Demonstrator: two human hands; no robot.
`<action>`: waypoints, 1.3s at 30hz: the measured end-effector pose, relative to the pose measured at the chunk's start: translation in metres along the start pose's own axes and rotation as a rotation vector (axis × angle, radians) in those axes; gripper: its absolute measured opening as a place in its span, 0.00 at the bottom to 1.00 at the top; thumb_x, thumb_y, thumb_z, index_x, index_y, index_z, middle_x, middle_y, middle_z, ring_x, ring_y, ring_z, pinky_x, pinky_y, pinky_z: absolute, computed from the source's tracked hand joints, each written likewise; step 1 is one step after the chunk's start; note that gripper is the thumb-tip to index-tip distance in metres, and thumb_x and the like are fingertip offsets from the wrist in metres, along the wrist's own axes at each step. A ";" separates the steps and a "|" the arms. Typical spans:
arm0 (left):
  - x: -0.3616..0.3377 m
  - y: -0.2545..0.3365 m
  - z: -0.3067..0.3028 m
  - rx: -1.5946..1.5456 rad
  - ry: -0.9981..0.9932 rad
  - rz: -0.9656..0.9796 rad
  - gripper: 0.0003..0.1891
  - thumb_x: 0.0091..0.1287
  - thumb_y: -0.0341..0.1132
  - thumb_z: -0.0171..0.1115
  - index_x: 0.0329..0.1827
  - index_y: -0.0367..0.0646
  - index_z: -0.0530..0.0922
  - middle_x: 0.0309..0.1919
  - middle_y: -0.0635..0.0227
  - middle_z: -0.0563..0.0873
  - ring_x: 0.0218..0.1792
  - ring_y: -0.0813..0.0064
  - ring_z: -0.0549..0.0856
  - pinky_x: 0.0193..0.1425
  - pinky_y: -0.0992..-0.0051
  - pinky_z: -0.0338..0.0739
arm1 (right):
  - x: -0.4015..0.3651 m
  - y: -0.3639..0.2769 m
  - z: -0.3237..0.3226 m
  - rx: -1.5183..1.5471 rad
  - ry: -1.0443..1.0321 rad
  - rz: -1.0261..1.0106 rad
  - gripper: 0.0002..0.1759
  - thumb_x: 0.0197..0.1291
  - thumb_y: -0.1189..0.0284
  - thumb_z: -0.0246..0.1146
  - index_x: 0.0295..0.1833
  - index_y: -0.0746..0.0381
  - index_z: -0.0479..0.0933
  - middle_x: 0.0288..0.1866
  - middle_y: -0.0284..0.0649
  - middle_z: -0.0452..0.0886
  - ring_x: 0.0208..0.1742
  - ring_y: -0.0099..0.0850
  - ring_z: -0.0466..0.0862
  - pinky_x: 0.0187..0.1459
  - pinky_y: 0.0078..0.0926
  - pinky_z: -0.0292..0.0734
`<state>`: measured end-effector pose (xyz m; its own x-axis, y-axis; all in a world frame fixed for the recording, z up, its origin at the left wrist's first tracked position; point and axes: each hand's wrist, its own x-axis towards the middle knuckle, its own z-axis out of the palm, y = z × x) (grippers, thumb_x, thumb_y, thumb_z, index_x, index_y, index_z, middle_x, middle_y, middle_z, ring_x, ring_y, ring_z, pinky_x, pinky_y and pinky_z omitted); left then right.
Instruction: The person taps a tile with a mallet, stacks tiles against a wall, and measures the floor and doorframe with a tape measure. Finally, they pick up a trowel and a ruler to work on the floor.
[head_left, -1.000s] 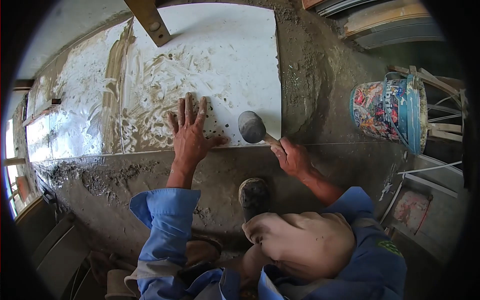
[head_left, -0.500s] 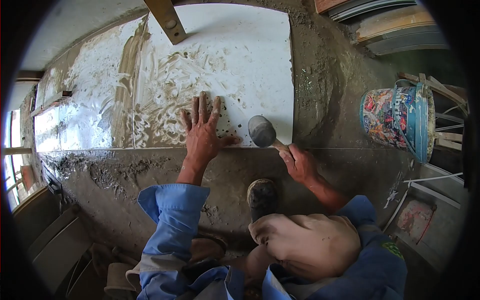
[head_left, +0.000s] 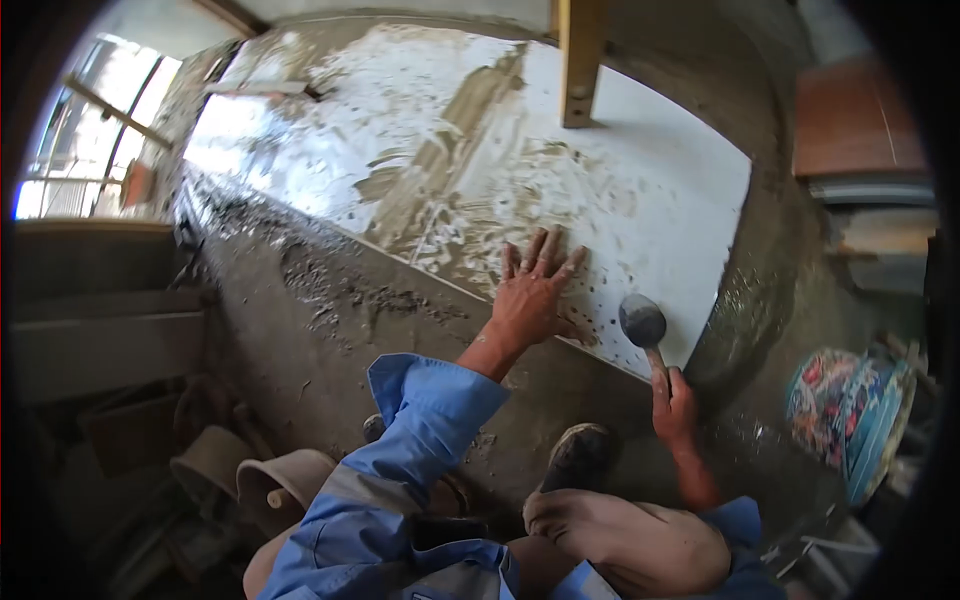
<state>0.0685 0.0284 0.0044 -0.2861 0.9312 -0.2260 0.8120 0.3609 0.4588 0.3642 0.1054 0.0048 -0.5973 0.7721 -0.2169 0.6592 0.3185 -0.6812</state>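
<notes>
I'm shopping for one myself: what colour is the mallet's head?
Dark grey; the mallet's head shows best in the head-camera view.

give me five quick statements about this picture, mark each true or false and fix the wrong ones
1. The right hand grips a mallet by its handle. True.
2. The left hand is closed into a fist. False: it is open, with its fingers spread on the white tile.
3. Brown smears mark part of the tile's surface. True.
4. The mallet's head is bright yellow. False: it is dark grey.
5. The patterned bucket is on the person's left side. False: it is on the right, beyond the right hand.
</notes>
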 end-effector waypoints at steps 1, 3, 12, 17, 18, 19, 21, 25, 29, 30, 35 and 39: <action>0.000 -0.004 0.001 -0.001 0.007 0.010 0.60 0.38 0.52 0.81 0.79 0.62 0.55 0.79 0.56 0.49 0.80 0.55 0.46 0.78 0.42 0.40 | 0.004 0.001 0.001 0.002 -0.020 -0.032 0.19 0.69 0.58 0.55 0.39 0.66 0.73 0.29 0.59 0.76 0.34 0.63 0.76 0.32 0.47 0.69; 0.001 -0.002 -0.003 -0.014 0.004 -0.020 0.60 0.38 0.51 0.82 0.78 0.62 0.56 0.79 0.56 0.48 0.80 0.55 0.46 0.78 0.42 0.40 | 0.008 0.002 0.002 -0.142 0.001 -0.026 0.21 0.70 0.56 0.54 0.39 0.66 0.73 0.30 0.59 0.77 0.35 0.64 0.76 0.33 0.50 0.69; -0.001 -0.003 0.001 -0.048 0.029 -0.017 0.54 0.45 0.46 0.78 0.78 0.62 0.58 0.79 0.58 0.49 0.79 0.56 0.47 0.78 0.41 0.38 | -0.002 0.000 0.001 -0.122 0.060 -0.166 0.19 0.68 0.57 0.55 0.39 0.64 0.73 0.28 0.57 0.78 0.32 0.62 0.78 0.31 0.52 0.69; 0.001 -0.007 0.010 -0.039 0.054 -0.015 0.50 0.47 0.44 0.75 0.77 0.62 0.59 0.79 0.58 0.49 0.80 0.56 0.47 0.78 0.41 0.38 | -0.002 -0.004 0.003 -0.296 -0.043 -0.046 0.17 0.68 0.58 0.56 0.36 0.62 0.71 0.29 0.57 0.79 0.32 0.62 0.78 0.31 0.54 0.70; 0.001 -0.006 0.011 0.018 0.086 -0.009 0.50 0.47 0.44 0.75 0.77 0.62 0.59 0.79 0.58 0.49 0.80 0.56 0.47 0.78 0.41 0.38 | -0.001 -0.006 0.005 -0.298 -0.041 -0.036 0.17 0.68 0.58 0.56 0.36 0.62 0.71 0.29 0.57 0.79 0.32 0.62 0.78 0.31 0.54 0.70; 0.000 -0.007 0.012 -0.021 0.091 -0.004 0.52 0.45 0.44 0.76 0.78 0.62 0.58 0.79 0.57 0.50 0.80 0.55 0.47 0.78 0.41 0.39 | -0.001 -0.006 0.007 -0.241 -0.019 -0.068 0.17 0.68 0.58 0.56 0.36 0.63 0.71 0.28 0.57 0.78 0.32 0.62 0.78 0.30 0.53 0.70; 0.002 -0.014 0.020 0.044 0.102 0.019 0.53 0.45 0.47 0.76 0.78 0.62 0.58 0.79 0.57 0.50 0.80 0.55 0.47 0.78 0.41 0.39 | 0.000 -0.002 0.010 -0.127 0.011 -0.071 0.18 0.69 0.59 0.56 0.35 0.63 0.71 0.27 0.58 0.77 0.31 0.62 0.78 0.29 0.51 0.70; 0.003 -0.007 0.013 0.031 0.064 0.013 0.49 0.49 0.39 0.71 0.78 0.63 0.57 0.80 0.59 0.48 0.80 0.57 0.47 0.78 0.41 0.39 | -0.009 -0.008 0.003 0.013 0.040 0.003 0.18 0.69 0.60 0.57 0.36 0.64 0.71 0.24 0.57 0.75 0.29 0.59 0.78 0.28 0.46 0.70; 0.001 -0.004 0.007 -0.013 0.038 0.012 0.58 0.40 0.56 0.78 0.78 0.63 0.57 0.80 0.61 0.49 0.80 0.57 0.47 0.78 0.43 0.37 | -0.019 -0.007 0.000 0.052 0.100 -0.157 0.18 0.68 0.59 0.58 0.36 0.64 0.72 0.25 0.53 0.78 0.28 0.57 0.79 0.28 0.44 0.72; 0.001 -0.005 0.006 -0.012 0.044 0.012 0.61 0.36 0.60 0.79 0.78 0.63 0.57 0.80 0.61 0.49 0.79 0.57 0.47 0.79 0.44 0.36 | -0.018 -0.006 0.000 0.039 0.095 -0.245 0.18 0.68 0.58 0.58 0.36 0.64 0.72 0.26 0.53 0.78 0.28 0.57 0.79 0.28 0.45 0.73; 0.000 -0.002 0.002 -0.013 0.035 0.003 0.62 0.35 0.65 0.77 0.78 0.62 0.57 0.79 0.60 0.49 0.79 0.56 0.46 0.79 0.44 0.36 | -0.011 0.006 0.013 -0.120 -0.028 -0.084 0.19 0.67 0.57 0.59 0.35 0.64 0.72 0.27 0.55 0.79 0.29 0.57 0.80 0.27 0.47 0.72; 0.002 -0.001 0.002 -0.010 0.043 0.012 0.61 0.36 0.65 0.77 0.78 0.63 0.57 0.79 0.60 0.49 0.79 0.56 0.46 0.79 0.44 0.36 | -0.013 0.001 0.011 -0.116 -0.077 0.019 0.19 0.68 0.57 0.59 0.34 0.63 0.72 0.25 0.54 0.78 0.29 0.57 0.80 0.27 0.48 0.72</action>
<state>0.0681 0.0294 0.0014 -0.2984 0.9366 -0.1836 0.8103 0.3502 0.4698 0.3677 0.0898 -0.0008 -0.6144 0.7357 -0.2851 0.7167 0.3692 -0.5916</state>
